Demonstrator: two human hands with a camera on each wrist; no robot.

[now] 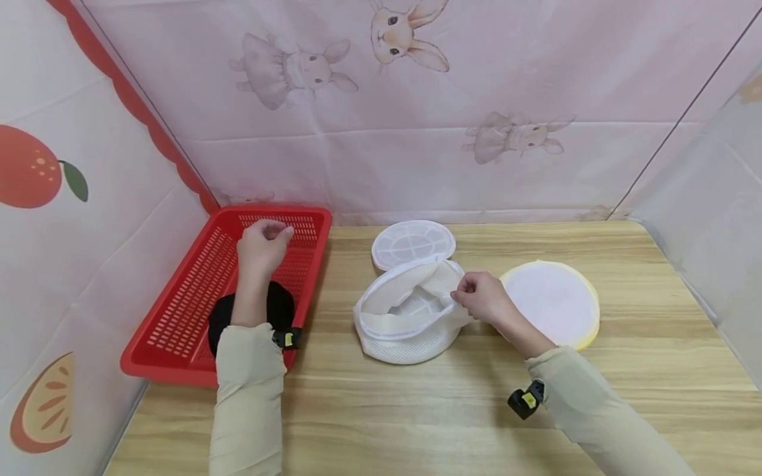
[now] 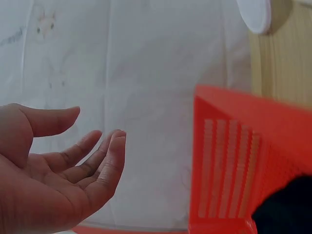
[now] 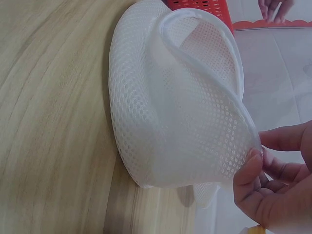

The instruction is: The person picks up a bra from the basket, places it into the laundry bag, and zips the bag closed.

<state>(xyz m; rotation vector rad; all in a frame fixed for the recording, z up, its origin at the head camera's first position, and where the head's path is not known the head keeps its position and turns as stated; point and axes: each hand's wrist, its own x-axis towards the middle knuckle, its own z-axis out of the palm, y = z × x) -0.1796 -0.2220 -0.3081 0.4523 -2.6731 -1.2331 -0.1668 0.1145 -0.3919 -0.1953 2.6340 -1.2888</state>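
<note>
I have a white mesh bag [image 1: 411, 348] on the middle of the bench [image 1: 381, 423], its mouth agape and tipped up so that I can see a ribbed panel inside. My right grip [image 1: 481, 295] pinches the bag's rim at the right side, thumb against fingers, and the right wrist view shows the mesh drawn out toward those fingertips. My left grip [image 1: 262, 248] holds nothing: it hangs over the far part of a red basket [image 1: 163, 371], fingers loosely bent and the thumb apart from them. The basket sits at the left of the bench, with slotted walls, and a black item [image 1: 281, 305] lies in it, partly hidden behind my left forearm; I cannot tell what it is. Just beyond the bag lies a white round piece [image 1: 413, 243] with a ribbed top; the bag's far rim overlaps it from the head view, and I cannot tell whether the two touch. To the right, a white disc [image 1: 553, 301] with a yellow edge rests on the bench, partly behind my right forearm. A pale pink backdrop [image 1: 405, 158] printed with rabbits stands along the far side.
</note>
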